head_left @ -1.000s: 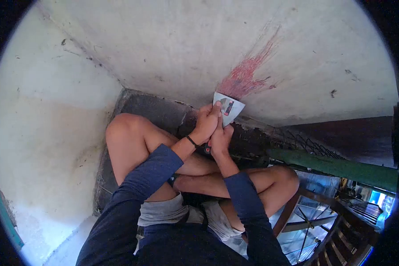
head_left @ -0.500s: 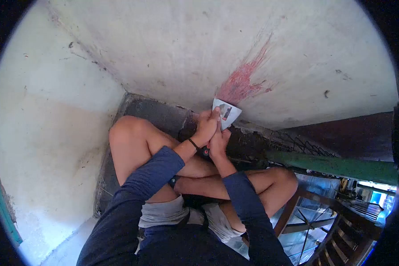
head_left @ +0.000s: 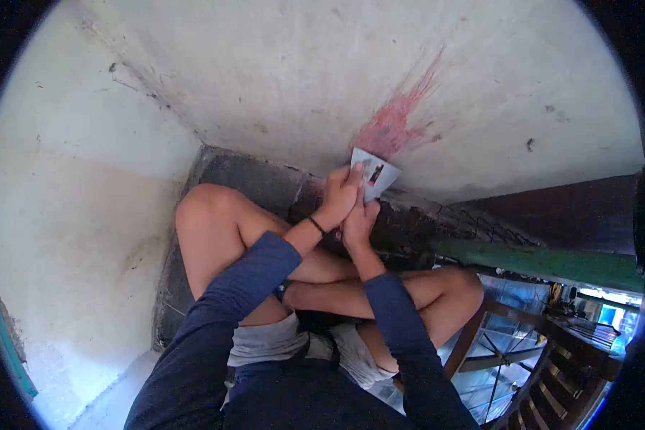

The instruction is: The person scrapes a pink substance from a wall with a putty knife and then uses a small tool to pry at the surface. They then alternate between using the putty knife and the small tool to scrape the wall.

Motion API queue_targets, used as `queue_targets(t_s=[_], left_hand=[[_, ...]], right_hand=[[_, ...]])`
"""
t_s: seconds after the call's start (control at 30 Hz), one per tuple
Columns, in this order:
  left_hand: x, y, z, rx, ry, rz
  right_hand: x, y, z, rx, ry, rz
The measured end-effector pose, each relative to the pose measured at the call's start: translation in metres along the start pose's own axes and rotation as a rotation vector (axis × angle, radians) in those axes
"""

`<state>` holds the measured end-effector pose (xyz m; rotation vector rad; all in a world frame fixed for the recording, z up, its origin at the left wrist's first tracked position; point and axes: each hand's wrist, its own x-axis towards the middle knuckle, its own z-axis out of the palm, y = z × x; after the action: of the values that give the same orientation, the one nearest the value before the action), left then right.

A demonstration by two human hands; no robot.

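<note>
A small white card or folded paper (head_left: 375, 174) with a dark and red picture on it is held in front of the wall. My left hand (head_left: 340, 195) grips its left edge, the thumb lying on its face. Just below and to the right, my right hand (head_left: 360, 221) is closed at the paper's lower end, against my left hand. Right above the paper's top edge, a red smear (head_left: 393, 127) spreads up the pale wall. The undersides of the fingers are hidden.
Crossed bare legs (head_left: 218, 222) rest below the hands on a dark ledge (head_left: 244, 180). Pale walls (head_left: 279, 86) meet at a corner on the left. To the right are a green beam (head_left: 545, 264) and a brown wooden railing or chair (head_left: 552, 365).
Both hands and the paper have moved slightly up and to the right in the view. The paper is tilted a little differently, and both hands still hold it.
</note>
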<state>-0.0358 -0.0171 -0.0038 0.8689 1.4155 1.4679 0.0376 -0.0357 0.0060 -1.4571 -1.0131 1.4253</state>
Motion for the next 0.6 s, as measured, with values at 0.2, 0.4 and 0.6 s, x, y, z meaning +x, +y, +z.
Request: queue_targets(t_s=[0.2, 0.4, 0.6], left_hand=[[-0.010, -0.024, 0.006, -0.021, 0.126, -0.209], [-0.001, -0.049, 0.006, -0.077, 0.053, -0.171], [-0.006, -0.038, 0.005, -0.026, 0.087, -0.156]], right_hand=[[0.009, 0.030, 0.000, -0.087, 0.073, 0.212], [0.008, 0.032, -0.009, -0.001, 0.001, 0.171], [0.005, 0.013, 0.000, 0.048, 0.031, 0.145]])
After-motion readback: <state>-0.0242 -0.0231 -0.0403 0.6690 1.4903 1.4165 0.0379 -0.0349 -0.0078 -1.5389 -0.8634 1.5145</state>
